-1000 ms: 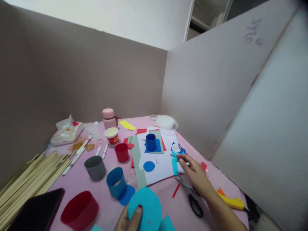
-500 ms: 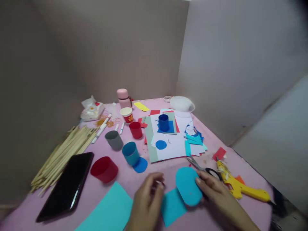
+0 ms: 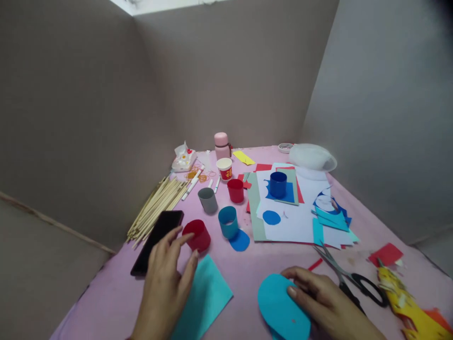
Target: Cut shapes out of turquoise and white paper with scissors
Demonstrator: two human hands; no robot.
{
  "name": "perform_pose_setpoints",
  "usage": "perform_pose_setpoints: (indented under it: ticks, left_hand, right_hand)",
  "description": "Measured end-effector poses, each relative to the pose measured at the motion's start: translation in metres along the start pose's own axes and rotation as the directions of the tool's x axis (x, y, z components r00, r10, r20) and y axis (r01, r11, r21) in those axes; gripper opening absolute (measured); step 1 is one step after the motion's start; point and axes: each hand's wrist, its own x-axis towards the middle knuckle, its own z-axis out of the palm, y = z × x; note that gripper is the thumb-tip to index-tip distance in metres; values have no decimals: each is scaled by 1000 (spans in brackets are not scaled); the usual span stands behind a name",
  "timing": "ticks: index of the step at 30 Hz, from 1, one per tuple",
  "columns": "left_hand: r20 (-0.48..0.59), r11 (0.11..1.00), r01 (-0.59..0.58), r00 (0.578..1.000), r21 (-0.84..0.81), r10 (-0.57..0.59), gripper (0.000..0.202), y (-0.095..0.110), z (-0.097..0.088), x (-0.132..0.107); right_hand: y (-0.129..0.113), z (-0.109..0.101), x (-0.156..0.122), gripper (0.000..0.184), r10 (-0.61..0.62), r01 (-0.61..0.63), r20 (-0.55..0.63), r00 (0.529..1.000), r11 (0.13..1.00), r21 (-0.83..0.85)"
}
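My left hand (image 3: 164,278) is open with fingers spread, its fingertips in front of the red paper ring (image 3: 201,240); whether they touch it I cannot tell. A light-blue paper sheet (image 3: 210,293) lies partly under this hand. In my right hand (image 3: 320,297), a rounded blue paper cutout (image 3: 279,302) is pinched between thumb and fingers. A bit of blue paper shows below the cutout. Just right of that hand lie black-handled scissors (image 3: 348,278), blades apart. A blue paper cup (image 3: 228,223) stands beside a darker blue paper disc (image 3: 239,240).
A dark phone (image 3: 159,241) and wooden sticks (image 3: 157,205) lie at left. Behind stand a grey paper tube (image 3: 208,200), a smaller red one (image 3: 236,191) and a pink flask (image 3: 222,146). Stacked sheets (image 3: 290,231) bear a dark-blue cup (image 3: 278,185). A yellow glue gun (image 3: 406,302) is at right.
My left hand has moved left and opened toward the red paper ring. My right hand keeps hold of the blue cutout, now lower. The view has swung, shifting the table's things rightward.
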Motion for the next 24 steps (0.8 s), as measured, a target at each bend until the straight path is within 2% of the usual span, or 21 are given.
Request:
perform_pose_setpoints:
  ticks: [2, 4, 7, 9, 12, 15, 17, 21, 24]
  left_hand:
    - [11, 1000, -7, 1000, 12, 7, 29, 0, -3, 4]
    - [61, 998, -40, 997, -46, 42, 26, 10, 2, -4]
    - [195, 971, -176, 959, -160, 206, 27, 28, 15, -26]
    - [275, 949, -234, 917, -213, 288, 28, 37, 25, -36]
    - [347, 941, -226, 886, -253, 307, 26, 45, 35, -39]
    - [409, 917, -279, 830, -284, 379, 23, 54, 46, -42]
    - [426, 896, -340, 792, -287, 437, 32, 60, 58, -48]
    - [442, 880, -435, 763, -188, 472, 70, 67, 77, -63]
    - [453, 870, -466, 749, -158, 484, 65, 68, 77, -65]
  right_hand:
    - [2, -6, 0, 33, 11, -13, -46, 999, 999, -29]
    - [6, -16, -4, 34, 28, -38, -172, 985, 998, -52]
    - [9, -27, -14, 35, 1, -37, -349, 937, 995, -97]
    - [7, -29, -17, 33, -6, -38, -333, 943, 991, -125]
    - [5, -24, -13, 31, -24, -22, -275, 961, 986, -163]
    - [7, -22, -4, 32, -95, 30, -367, 925, 984, -178]
    - [12, -22, 2, 32, -125, 49, -412, 903, 980, -191]
    - [20, -23, 8, 30, -130, 43, -427, 895, 977, -207]
    - [22, -25, 8, 30, -154, 47, -460, 874, 971, -235]
